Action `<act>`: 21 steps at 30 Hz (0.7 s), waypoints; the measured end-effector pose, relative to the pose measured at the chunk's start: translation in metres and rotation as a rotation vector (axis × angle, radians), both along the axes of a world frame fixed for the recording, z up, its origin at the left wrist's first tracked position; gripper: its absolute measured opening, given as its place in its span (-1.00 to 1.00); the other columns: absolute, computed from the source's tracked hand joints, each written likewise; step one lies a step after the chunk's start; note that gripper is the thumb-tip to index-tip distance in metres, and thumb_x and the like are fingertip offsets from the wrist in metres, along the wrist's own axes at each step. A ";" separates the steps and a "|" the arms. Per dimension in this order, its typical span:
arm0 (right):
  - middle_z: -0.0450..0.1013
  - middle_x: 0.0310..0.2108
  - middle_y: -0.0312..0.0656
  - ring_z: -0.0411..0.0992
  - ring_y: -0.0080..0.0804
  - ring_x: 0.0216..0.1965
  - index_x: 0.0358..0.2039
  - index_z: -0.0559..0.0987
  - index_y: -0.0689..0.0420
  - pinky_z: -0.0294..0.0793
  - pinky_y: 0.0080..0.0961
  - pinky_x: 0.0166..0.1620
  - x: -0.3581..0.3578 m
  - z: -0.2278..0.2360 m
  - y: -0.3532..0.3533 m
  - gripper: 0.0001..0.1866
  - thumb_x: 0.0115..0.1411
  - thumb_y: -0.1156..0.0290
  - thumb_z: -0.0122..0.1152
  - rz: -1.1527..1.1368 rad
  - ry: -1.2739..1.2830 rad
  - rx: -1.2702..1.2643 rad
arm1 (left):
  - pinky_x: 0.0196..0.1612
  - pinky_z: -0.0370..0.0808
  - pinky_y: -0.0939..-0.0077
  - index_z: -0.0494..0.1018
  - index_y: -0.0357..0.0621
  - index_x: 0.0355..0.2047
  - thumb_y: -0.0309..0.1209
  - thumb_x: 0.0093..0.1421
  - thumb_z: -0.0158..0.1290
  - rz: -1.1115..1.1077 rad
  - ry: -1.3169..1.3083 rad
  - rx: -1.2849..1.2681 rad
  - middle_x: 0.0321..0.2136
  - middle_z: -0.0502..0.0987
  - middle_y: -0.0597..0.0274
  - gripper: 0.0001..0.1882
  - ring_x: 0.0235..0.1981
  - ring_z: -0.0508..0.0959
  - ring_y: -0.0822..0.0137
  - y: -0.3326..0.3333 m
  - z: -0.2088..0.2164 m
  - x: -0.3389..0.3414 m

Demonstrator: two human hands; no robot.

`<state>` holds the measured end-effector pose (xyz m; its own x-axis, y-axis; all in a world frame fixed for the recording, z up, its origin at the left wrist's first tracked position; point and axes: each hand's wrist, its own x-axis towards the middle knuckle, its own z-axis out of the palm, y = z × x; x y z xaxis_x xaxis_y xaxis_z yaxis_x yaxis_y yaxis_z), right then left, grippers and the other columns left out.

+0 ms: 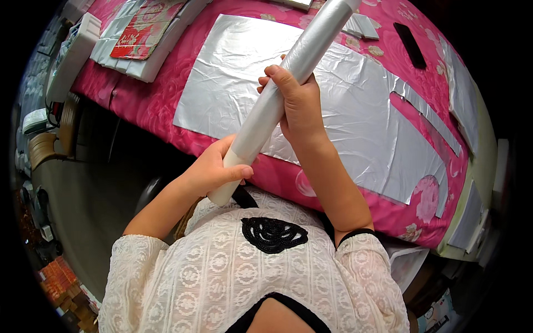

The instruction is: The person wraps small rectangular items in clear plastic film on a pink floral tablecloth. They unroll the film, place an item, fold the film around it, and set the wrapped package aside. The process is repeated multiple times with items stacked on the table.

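Observation:
A long roll of silver film [258, 123] slants across the middle, from my body up to the far right. Around its lower end, where a pale core tube [223, 192] sticks out, my left hand [216, 164] is closed. My right hand [300, 105] grips the roll farther up, its thumb lying over the top. Under and beyond the roll, a wrinkled sheet of silver film [344, 122] lies spread on a pink flowered tablecloth [161, 111]. A narrow silver strip [430, 116] curves along the sheet's right side, with the cloth showing between them.
At the back left, a red and floral card [147, 30] rests on stacked white packs [141, 67]. A black phone-like slab [410, 45] lies at the back right, near small white pieces [361, 26]. A white box [72, 58] and a wooden chair [47, 149] stand left.

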<state>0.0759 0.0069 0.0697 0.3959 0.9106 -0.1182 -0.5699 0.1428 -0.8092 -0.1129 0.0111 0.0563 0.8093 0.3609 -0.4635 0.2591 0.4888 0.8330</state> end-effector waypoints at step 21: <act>0.34 -0.13 -0.07 0.37 -0.43 -0.16 0.05 0.20 0.33 0.38 -0.54 -0.09 0.090 -0.060 -0.008 -0.38 0.07 0.33 0.24 -0.216 -0.122 -0.162 | -0.43 0.45 0.54 0.36 -0.22 -0.23 -0.03 0.26 -0.14 -0.072 0.276 0.005 -0.50 0.45 0.24 -0.56 -0.54 0.46 0.46 -0.004 -0.026 -0.034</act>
